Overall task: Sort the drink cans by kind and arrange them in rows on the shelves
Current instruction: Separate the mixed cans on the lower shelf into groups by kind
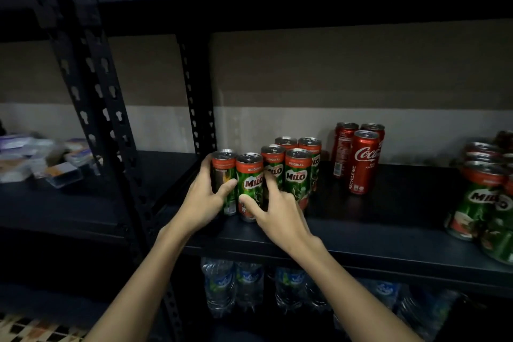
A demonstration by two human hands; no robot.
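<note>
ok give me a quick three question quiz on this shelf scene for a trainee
1. True or false: the left hand grips the leftmost Milo can.
2. How many Coca-Cola cans stand together on the shelf? A) one B) three C) six
3. Fill in: below the shelf sit plastic water ______.

Key
1. True. Its fingers wrap round that can, while the right hand pinches the front Milo can beside it.
2. B. Three show, upright, to the right of the Milo group, apart from it.
3. bottles
</note>
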